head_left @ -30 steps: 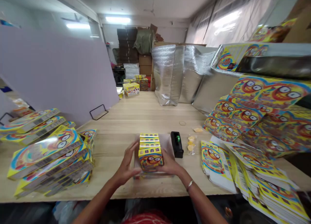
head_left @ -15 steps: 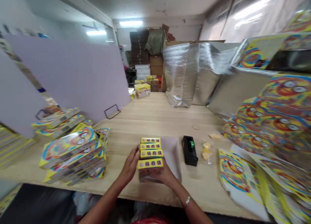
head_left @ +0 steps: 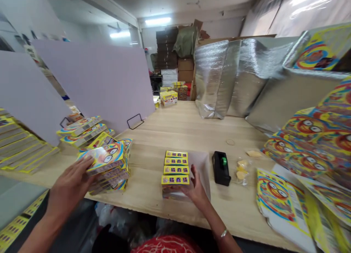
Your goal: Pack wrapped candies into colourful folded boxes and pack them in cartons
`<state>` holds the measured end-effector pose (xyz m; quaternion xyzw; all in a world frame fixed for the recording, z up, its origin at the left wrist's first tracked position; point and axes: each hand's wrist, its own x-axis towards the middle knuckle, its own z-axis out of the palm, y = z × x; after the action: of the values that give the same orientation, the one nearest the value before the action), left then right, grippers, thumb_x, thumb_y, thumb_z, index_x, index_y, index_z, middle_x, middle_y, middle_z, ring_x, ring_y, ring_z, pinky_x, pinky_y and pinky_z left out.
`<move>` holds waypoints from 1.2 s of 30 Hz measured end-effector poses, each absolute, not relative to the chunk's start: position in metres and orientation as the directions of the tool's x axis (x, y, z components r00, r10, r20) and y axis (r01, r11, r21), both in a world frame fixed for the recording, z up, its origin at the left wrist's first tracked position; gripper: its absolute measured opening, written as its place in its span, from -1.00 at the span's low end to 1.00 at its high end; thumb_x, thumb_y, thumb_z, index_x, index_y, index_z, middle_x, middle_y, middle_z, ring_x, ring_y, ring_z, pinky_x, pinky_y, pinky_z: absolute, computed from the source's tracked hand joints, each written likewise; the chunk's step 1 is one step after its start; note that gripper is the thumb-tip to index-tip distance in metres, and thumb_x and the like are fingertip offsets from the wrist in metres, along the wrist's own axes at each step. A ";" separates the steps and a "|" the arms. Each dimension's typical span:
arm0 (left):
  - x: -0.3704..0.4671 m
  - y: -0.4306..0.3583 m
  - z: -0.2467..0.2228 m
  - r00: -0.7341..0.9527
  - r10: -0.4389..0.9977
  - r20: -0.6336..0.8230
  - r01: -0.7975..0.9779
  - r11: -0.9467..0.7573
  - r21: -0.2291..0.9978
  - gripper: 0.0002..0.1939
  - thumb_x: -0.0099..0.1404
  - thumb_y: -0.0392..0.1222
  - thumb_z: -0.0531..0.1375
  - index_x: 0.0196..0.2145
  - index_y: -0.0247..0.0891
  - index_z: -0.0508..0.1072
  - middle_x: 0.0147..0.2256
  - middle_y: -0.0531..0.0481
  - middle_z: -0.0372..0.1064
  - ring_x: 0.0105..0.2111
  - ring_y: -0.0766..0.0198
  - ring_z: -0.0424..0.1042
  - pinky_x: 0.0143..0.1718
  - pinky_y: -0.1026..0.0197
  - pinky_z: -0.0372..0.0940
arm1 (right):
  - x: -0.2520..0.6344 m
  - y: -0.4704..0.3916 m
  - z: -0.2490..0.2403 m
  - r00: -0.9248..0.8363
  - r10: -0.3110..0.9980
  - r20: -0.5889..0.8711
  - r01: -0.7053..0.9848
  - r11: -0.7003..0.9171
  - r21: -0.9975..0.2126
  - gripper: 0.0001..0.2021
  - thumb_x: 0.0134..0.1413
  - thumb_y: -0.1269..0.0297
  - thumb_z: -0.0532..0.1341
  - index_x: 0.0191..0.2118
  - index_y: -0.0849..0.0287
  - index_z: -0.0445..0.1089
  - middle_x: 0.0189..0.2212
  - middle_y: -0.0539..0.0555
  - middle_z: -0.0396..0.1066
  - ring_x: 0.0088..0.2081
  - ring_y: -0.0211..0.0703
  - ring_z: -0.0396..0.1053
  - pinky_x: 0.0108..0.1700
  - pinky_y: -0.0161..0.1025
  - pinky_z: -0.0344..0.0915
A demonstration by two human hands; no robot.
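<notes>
My left hand [head_left: 74,179] is at the near end of a stack of printed cardboard boxes on the left. Its fingers lie over the top yellow box [head_left: 108,157], with the thumb lower at its side, so it grips that box. Several small yellow boxes [head_left: 175,179] stand in a row on edge inside a shallow white tray [head_left: 205,165], filling its left part. My right hand [head_left: 197,190] is over the tray, right of the nearest small box, with fingers apart and nothing held. Its fingertips partly hide the tray's inside.
A black tape dispenser [head_left: 221,168] and a clear packet with yellow pieces [head_left: 242,170] lie right of the tray. Flat printed cartons [head_left: 276,194] pile up at the far right. A black wire stand [head_left: 135,122] and wrapped silver bundles [head_left: 212,81] are farther back.
My left hand has left the row of boxes and moved left onto the stack. My right hand has loosened from the boxes and its fingers have spread. The view has turned slightly left.
</notes>
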<state>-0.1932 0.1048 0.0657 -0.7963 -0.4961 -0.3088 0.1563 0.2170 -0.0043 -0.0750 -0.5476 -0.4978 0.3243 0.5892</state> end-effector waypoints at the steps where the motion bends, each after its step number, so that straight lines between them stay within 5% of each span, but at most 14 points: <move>1: -0.183 0.089 0.066 0.310 0.637 0.706 0.869 -0.491 0.061 -0.43 0.28 -0.04 0.07 0.25 0.13 0.14 0.25 0.23 0.15 0.12 0.02 0.32 0.16 -0.09 0.21 | 0.219 -0.013 -0.061 0.346 0.895 0.281 0.247 0.202 -0.948 -0.10 -0.02 -0.03 0.29 0.33 0.13 -0.18 0.31 0.31 -0.06 0.30 0.23 -0.02 0.21 0.20 0.10; 3: -0.158 0.055 0.065 0.262 0.537 0.801 0.846 -0.528 0.077 -0.30 0.22 -0.13 0.15 0.25 0.32 0.05 0.24 0.45 0.10 0.11 0.01 0.33 0.17 -0.11 0.21 | 0.214 -0.035 -0.026 0.401 0.832 0.383 0.333 0.257 -0.907 -0.28 0.10 -0.02 0.19 0.30 0.12 -0.05 0.29 0.29 -0.01 0.29 0.21 0.02 0.20 0.19 0.12; 5: -0.125 0.025 0.061 0.319 0.462 0.827 0.774 -0.631 0.054 -0.30 0.20 -0.16 0.16 0.25 0.27 0.10 0.23 0.36 0.16 0.09 -0.04 0.35 0.18 -0.15 0.19 | 0.199 -0.055 0.012 0.400 0.815 0.419 0.281 0.326 -0.903 -0.38 0.16 -0.06 0.12 0.26 0.10 0.05 0.20 0.28 0.15 0.18 0.17 0.20 0.10 0.11 0.27; 10: -0.042 0.006 0.039 0.599 0.272 0.753 0.429 -0.903 -0.015 -0.35 0.26 -0.23 0.15 0.26 0.14 0.12 0.27 0.14 0.13 0.16 0.01 0.27 0.17 -0.08 0.19 | 0.183 -0.079 0.073 0.158 0.960 0.233 -0.126 0.253 -0.959 -0.14 0.12 0.00 0.22 0.36 0.02 -0.32 0.19 0.24 0.21 0.07 0.10 0.38 -0.03 0.02 0.43; 12: -0.020 0.024 0.027 0.516 0.377 0.769 0.435 -0.889 0.143 -0.16 0.17 -0.21 0.28 0.30 0.09 0.00 0.36 0.04 -0.14 0.27 -0.08 0.07 0.21 -0.15 0.12 | 0.210 -0.084 0.077 0.194 0.957 0.214 -0.086 0.234 -0.968 -0.09 0.10 0.11 0.27 0.36 0.01 -0.37 0.16 0.22 0.24 0.03 0.07 0.41 -0.03 0.04 0.44; 14: -0.007 0.049 0.011 0.449 0.621 0.642 0.449 -0.778 0.439 0.05 0.05 -0.10 0.38 0.34 -0.09 -0.13 0.39 -0.17 -0.34 0.33 -0.20 -0.14 0.24 -0.26 0.00 | 0.244 -0.089 0.078 0.221 0.950 0.221 0.062 0.213 -0.975 -0.13 0.08 0.17 0.30 0.35 0.02 -0.26 0.12 0.20 0.29 0.00 0.04 0.42 -0.04 0.01 0.45; 17: 0.000 0.082 -0.022 0.554 0.803 0.217 0.324 -0.448 0.833 -0.10 0.02 0.01 0.37 0.24 -0.23 0.13 0.27 -0.27 0.09 0.25 -0.17 0.10 0.21 -0.21 0.07 | 0.275 -0.093 0.079 0.099 0.957 0.273 0.412 0.210 -0.887 -0.40 0.13 0.25 0.26 0.25 0.05 0.08 0.03 0.14 0.37 -0.02 -0.02 0.41 -0.02 -0.08 0.43; 19: 0.000 0.092 -0.043 0.645 0.763 0.046 0.244 -0.262 0.934 -0.39 0.12 0.00 0.30 0.10 -0.19 0.32 0.03 -0.18 0.43 0.01 -0.07 0.42 0.04 -0.11 0.31 | 0.273 -0.088 0.077 -0.049 0.954 0.296 0.631 0.259 -0.731 -0.52 0.17 0.32 0.21 0.21 0.05 0.19 0.00 0.13 0.39 -0.02 -0.05 0.40 0.01 -0.11 0.39; 22: -0.003 0.091 -0.065 0.675 0.738 -0.004 0.215 -0.191 0.958 -0.55 0.21 -0.03 0.21 0.04 -0.18 0.37 -0.17 -0.09 0.55 -0.24 0.04 0.54 -0.18 0.00 0.43 | 0.252 -0.067 0.064 -0.197 0.941 0.274 0.811 0.314 -0.494 -0.49 0.19 0.43 0.15 0.24 0.07 0.17 -0.06 0.15 0.41 -0.07 -0.04 0.40 -0.01 -0.09 0.39; 24: -0.007 0.086 -0.072 0.679 0.734 -0.001 0.195 -0.179 0.964 -0.52 0.21 -0.07 0.20 0.08 -0.18 0.34 -0.10 -0.09 0.53 -0.17 0.04 0.53 -0.13 0.01 0.41 | 0.235 -0.050 0.048 -0.216 0.935 0.281 0.850 0.322 -0.416 -0.49 0.19 0.46 0.13 0.25 0.11 0.15 -0.11 0.17 0.41 -0.09 -0.02 0.38 -0.02 -0.05 0.39; 31: -0.016 0.077 -0.085 0.666 0.746 0.023 0.206 -0.214 0.955 -0.54 0.13 -0.21 0.14 0.02 -0.19 0.46 0.04 -0.06 0.45 0.05 -0.03 0.37 0.16 -0.06 0.18 | 0.199 -0.018 0.011 -0.150 0.828 0.540 0.801 0.422 -0.425 -0.44 0.23 0.42 0.08 0.32 0.09 -0.01 -0.04 0.22 0.30 -0.01 0.01 0.30 0.02 0.00 0.39; 36: -0.012 0.073 -0.088 0.622 0.782 0.031 0.285 -0.264 0.922 -0.42 0.14 -0.08 0.23 0.13 -0.16 0.36 0.09 -0.12 0.39 0.06 -0.09 0.33 0.15 -0.11 0.15 | 0.212 -0.018 0.032 -0.237 0.826 0.512 0.848 0.433 -0.305 -0.45 0.20 0.45 0.09 0.30 0.08 0.09 -0.06 0.22 0.30 -0.03 0.04 0.31 0.01 0.05 0.39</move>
<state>-0.0117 0.0728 -0.0883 -0.7538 -0.3539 -0.2522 -0.4929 0.2125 -0.0180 0.0317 -0.5323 -0.7862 -0.0182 0.3134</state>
